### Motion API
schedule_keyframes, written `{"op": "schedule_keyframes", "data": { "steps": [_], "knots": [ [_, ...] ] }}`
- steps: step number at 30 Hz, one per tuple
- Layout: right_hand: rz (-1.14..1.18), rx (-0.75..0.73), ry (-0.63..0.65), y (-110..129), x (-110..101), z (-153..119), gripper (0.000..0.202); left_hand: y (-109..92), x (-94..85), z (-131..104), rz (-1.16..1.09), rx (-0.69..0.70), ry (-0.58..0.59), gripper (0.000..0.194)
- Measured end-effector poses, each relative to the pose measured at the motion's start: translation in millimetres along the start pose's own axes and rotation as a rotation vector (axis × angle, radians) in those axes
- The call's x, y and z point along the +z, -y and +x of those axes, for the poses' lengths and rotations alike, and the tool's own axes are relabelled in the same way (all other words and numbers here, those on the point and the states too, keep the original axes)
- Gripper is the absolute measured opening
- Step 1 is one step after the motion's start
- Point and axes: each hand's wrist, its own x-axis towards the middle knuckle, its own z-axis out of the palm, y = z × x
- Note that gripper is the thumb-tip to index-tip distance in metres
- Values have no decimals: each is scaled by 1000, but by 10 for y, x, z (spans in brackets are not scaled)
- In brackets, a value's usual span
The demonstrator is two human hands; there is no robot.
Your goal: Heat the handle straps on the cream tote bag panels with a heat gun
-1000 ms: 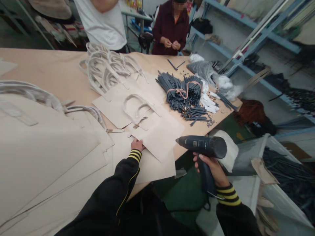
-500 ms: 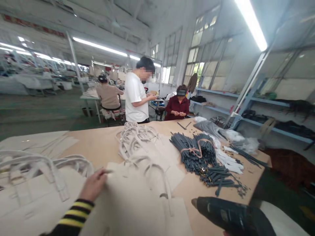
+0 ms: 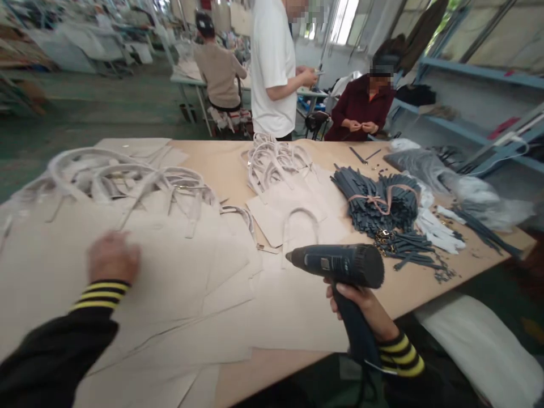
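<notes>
My right hand [image 3: 361,303] is wrapped round the handle of a dark heat gun [image 3: 335,263], its nozzle pointing left above the table. On the left, my left hand [image 3: 113,258] is over a spread stack of beige panels [image 3: 170,272]; motion smears its fingers. Beige strap handles [image 3: 123,173] curve up from the far edge of that stack. Just beyond the nozzle lies another beige panel with a looped handle [image 3: 301,212].
A heap of beige handles [image 3: 276,161] sits mid-table. To the right are tied dark straps [image 3: 378,198], white strips [image 3: 437,226] and plastic bags [image 3: 480,190]. Three people are beyond the brown tabletop [image 3: 272,377]. Blue shelves [image 3: 450,124] line the right wall.
The view has tilted down. My left hand has let go of the panel it held and moved left over the stack. The heat gun has come further into view, with my right hand on it.
</notes>
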Motion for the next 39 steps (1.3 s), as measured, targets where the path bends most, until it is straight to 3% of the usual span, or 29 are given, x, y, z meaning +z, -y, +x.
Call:
{"op": "schedule_keyframes", "data": {
  "steps": [1,2,5,6,9,12,15,18,21,24,27,32,35,39],
  "knots": [
    [-19,-18,20,-1,84,127,35,-47,271,-214,45,78,-2,20],
    [-41,-33,38,-3,163,240,34,-113,576,-477,66,166,79,19],
    [-97,-51,76,-3,355,486,31,-379,1489,-1360,153,367,513,24],
    [-102,-52,84,-3,394,533,30,-477,1728,-1612,238,366,566,25],
    [-113,-53,72,-12,402,568,30,-729,2146,-2072,385,347,608,26],
    [-142,-69,-12,-14,247,475,29,-817,2271,-2195,349,371,633,26],
    [-154,-64,-80,3,37,346,28,-741,2350,-2213,294,387,562,28],
    [-140,-38,-76,16,-102,255,29,-678,2429,-2178,294,328,471,33],
    [-123,-42,-81,2,-170,179,30,-774,2460,-2070,362,274,455,41],
    [-139,-61,-154,-15,-286,94,30,-977,2448,-1950,474,245,477,54],
    [-176,-91,-310,22,-517,47,28,-1141,2421,-1873,548,168,523,58],
    [-262,-43,-518,117,-973,-83,22,-1177,2387,-1779,536,56,673,57],
    [-306,69,-475,46,-1108,-411,22,-1087,2389,-1705,465,20,704,53],
    [-272,208,-147,-171,-995,-973,27,-971,2376,-1620,381,4,729,39]
  ]
}}
